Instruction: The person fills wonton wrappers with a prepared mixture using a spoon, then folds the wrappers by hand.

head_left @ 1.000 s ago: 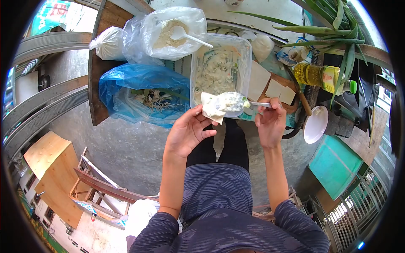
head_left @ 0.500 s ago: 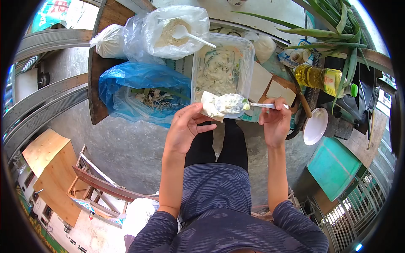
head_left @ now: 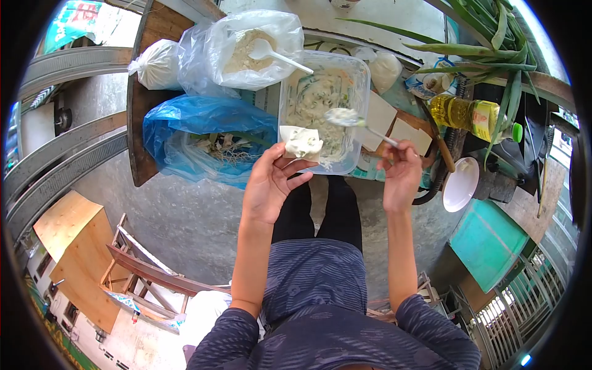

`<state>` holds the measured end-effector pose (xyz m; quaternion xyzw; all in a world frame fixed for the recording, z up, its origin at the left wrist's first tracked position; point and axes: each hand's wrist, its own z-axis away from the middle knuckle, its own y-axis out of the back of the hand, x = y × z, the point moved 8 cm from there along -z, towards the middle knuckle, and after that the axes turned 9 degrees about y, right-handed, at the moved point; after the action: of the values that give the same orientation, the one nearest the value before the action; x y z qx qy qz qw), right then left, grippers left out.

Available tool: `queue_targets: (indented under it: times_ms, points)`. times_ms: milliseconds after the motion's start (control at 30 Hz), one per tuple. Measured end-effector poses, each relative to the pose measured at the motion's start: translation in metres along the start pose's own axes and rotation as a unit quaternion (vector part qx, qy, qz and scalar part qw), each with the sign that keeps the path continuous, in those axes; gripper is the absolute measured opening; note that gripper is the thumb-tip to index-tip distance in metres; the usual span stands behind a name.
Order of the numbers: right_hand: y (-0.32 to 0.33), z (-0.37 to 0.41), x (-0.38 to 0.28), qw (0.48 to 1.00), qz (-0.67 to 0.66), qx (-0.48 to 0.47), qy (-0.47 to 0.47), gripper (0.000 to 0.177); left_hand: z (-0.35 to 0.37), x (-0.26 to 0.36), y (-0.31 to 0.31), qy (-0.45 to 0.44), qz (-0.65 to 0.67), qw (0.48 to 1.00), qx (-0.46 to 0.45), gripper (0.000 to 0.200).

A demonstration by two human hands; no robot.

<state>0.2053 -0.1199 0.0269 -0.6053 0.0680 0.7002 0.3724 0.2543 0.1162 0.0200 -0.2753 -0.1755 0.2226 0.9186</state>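
Since the earlier frame the spoon (head_left: pixel 344 116) has come off the wrapper (head_left: pixel 300 142) and now sits above the clear plastic tub (head_left: pixel 364 92), its bowl still carrying some white filling. A lump of filling stays on the wrapper.

The left hand (head_left: pixel 269 185) is cupped palm-up, fingers curled under the wrapper, holding it at the tub's near left corner. The right hand (head_left: pixel 401 176) is closed on the spoon's handle end, pinching it between thumb and fingers.

The tub holds shredded filling mix (head_left: pixel 314 98). A blue plastic bag (head_left: pixel 203 132) lies just left of the tub. Flat square wrappers (head_left: pixel 377 117) lie just right of it, with an oil bottle (head_left: pixel 462 111) and a white bowl (head_left: pixel 461 184) further right.
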Motion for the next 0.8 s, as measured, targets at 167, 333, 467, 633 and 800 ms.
queue_targets:
  times_ms: [167, 333, 467, 633, 800]
  points:
    - [-0.014, 0.019, 0.016, 0.983, 0.166, -0.067, -0.041, 0.018, 0.003, -0.001, -0.006, 0.005, -0.007, 1.0, -0.01, 0.033]
    - [-0.052, 0.027, -0.045, 0.789, 0.553, -0.089, 0.255, 0.021, 0.006, -0.008, -0.008, 0.028, 0.014, 0.999, -0.025, 0.033]
    - [-0.085, 0.04, -0.043, 0.817, 0.479, -0.21, 0.243, 0.027, 0.011, -0.012, -0.022, 0.047, -0.021, 0.997, -0.063, 0.033]
    - [-0.079, 0.044, -0.013, 0.958, 0.215, -0.189, 0.001, 0.032, 0.017, -0.012, -0.027, 0.004, -0.11, 0.993, -0.035, 0.031]
    - [-0.073, 0.046, -0.008, 0.975, 0.095, -0.18, -0.087, 0.034, 0.027, -0.006, -0.033, -0.018, -0.203, 0.979, -0.006, 0.032]
